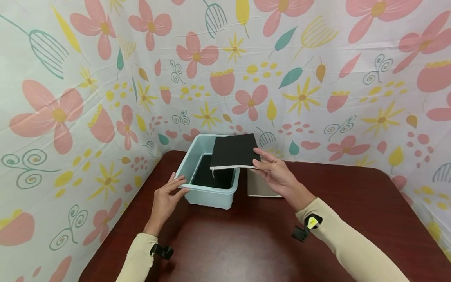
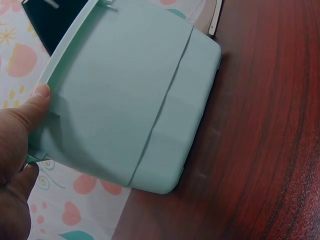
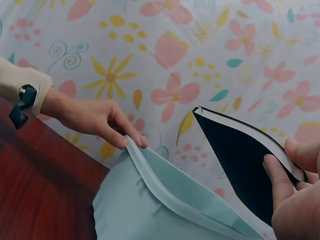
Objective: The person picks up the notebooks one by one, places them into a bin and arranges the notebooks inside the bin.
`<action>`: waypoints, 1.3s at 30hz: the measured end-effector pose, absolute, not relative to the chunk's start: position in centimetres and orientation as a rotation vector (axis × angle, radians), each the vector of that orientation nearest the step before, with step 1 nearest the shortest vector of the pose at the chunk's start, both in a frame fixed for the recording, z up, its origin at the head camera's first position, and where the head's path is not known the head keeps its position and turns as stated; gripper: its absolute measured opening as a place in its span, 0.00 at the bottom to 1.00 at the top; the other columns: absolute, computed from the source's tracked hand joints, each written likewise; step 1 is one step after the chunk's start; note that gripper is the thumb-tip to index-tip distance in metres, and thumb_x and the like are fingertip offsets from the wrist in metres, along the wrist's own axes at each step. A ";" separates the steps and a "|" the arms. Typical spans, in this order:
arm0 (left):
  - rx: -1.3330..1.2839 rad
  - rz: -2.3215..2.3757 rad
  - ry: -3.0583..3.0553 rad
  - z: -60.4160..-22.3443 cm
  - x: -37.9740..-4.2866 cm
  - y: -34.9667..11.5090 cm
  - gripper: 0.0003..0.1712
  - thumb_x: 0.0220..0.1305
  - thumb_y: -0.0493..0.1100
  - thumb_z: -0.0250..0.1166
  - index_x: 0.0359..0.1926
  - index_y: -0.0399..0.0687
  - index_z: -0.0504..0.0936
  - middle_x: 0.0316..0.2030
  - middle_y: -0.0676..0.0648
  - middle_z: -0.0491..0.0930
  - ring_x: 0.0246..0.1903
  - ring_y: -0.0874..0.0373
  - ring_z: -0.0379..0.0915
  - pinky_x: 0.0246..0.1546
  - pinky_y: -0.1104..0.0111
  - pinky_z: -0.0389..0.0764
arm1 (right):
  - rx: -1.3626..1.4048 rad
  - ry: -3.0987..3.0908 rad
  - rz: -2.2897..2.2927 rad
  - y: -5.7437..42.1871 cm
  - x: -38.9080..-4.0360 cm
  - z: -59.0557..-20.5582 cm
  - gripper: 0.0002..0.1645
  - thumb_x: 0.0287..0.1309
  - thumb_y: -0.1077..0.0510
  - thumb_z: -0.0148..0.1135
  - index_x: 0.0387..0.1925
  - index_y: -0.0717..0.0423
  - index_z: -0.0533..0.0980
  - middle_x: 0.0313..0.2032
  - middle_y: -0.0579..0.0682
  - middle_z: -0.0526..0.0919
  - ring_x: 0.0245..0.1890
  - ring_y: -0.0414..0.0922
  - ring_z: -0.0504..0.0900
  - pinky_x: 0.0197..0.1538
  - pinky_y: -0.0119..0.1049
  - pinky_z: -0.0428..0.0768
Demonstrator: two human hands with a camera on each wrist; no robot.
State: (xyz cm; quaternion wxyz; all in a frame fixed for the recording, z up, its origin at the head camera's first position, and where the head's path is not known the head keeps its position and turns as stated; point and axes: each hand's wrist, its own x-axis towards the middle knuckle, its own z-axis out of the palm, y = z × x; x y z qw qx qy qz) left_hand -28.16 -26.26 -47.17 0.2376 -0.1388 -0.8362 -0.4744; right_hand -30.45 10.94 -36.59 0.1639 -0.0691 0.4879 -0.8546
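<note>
A black notebook (image 1: 235, 150) with white page edges and a ribbon marker is pinched at its right side by my right hand (image 1: 278, 176). It hangs tilted over the right part of a light blue plastic bin (image 1: 211, 197). Inside that bin lies another black, flat item (image 1: 204, 174), partly hidden by the held notebook. My left hand (image 1: 169, 197) grips the bin's near left corner, the thumb (image 2: 42, 91) on the outer side of the rim. In the right wrist view the notebook (image 3: 235, 160) shows its cover and page edge, apart from the rim.
Right of the bin, a grey-beige notebook (image 1: 262, 186) lies on the dark red wooden table (image 1: 225, 243), partly under my right hand in the head view. A flower-printed cloth (image 1: 303, 98) hangs behind the table and along its left side.
</note>
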 end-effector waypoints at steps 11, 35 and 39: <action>-0.377 -1.311 -2.286 -47.1 -28.2 -26.2 0.21 0.58 0.45 0.76 0.53 0.49 0.89 0.58 0.49 0.84 0.73 0.55 0.62 0.66 0.57 0.70 | -0.145 1.315 -2.440 7.9 -32.2 -37.0 0.38 0.76 0.71 0.45 0.81 0.54 0.51 0.80 0.54 0.29 0.47 0.32 0.83 0.68 0.36 0.73; -0.390 -1.292 -2.276 -47.1 -28.0 -26.2 0.22 0.58 0.44 0.77 0.53 0.42 0.89 0.58 0.48 0.84 0.73 0.52 0.63 0.63 0.84 0.63 | 0.088 1.437 -2.445 3.6 -35.4 -38.5 0.33 0.71 0.74 0.52 0.75 0.61 0.64 0.77 0.60 0.57 0.74 0.54 0.65 0.66 0.40 0.76; -0.392 -1.303 -2.264 -47.1 -28.1 -26.1 0.22 0.58 0.44 0.77 0.53 0.42 0.89 0.58 0.47 0.84 0.73 0.51 0.62 0.62 0.86 0.63 | 0.123 1.487 -2.432 3.0 -35.9 -38.3 0.32 0.71 0.74 0.54 0.74 0.60 0.66 0.74 0.62 0.63 0.72 0.54 0.68 0.64 0.39 0.79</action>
